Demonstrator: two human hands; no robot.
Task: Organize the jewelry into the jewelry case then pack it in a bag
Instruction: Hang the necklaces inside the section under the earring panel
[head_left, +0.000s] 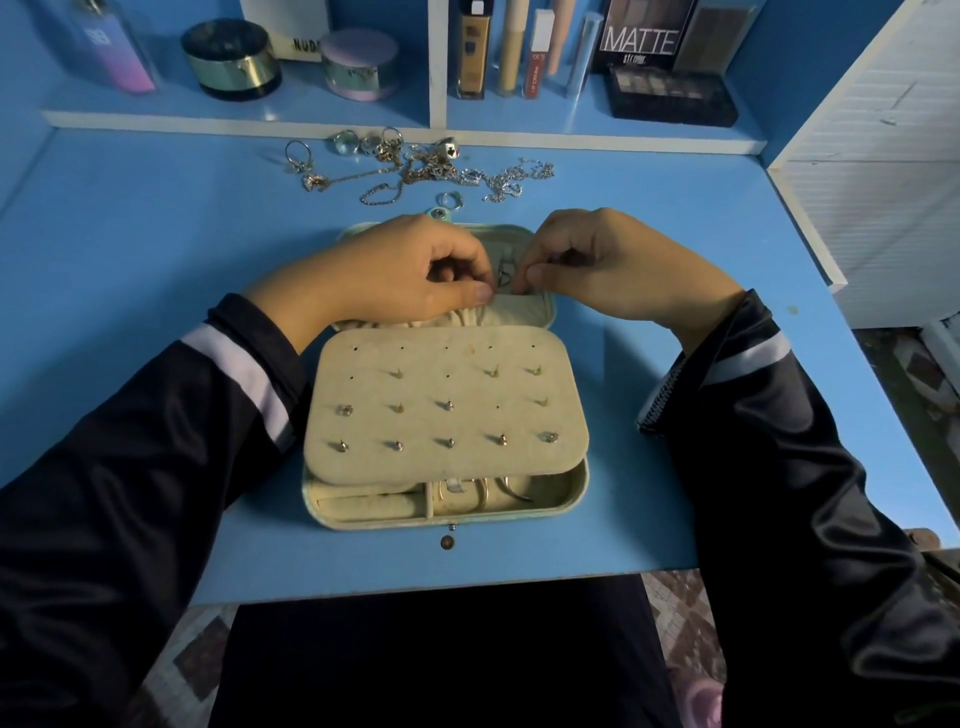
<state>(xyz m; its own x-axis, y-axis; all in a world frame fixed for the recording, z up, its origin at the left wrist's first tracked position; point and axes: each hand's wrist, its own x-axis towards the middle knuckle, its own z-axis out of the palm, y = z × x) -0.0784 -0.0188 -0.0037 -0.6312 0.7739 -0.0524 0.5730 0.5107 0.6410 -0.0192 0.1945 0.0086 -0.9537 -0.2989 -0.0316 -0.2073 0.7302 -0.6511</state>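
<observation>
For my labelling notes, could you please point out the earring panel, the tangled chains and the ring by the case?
earring panel (447, 387): head view, bare felt near its middle.
tangled chains (498, 179): head view, silver chain on the right.
ring (450, 199): head view, its middle.

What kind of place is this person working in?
Probably a home vanity or dressing table: a blue desk with a shelf of cosmetics, like the MATTE eyeshadow palette and foundation bottle, plus loose jewelry behind an open jewelry case.
</observation>
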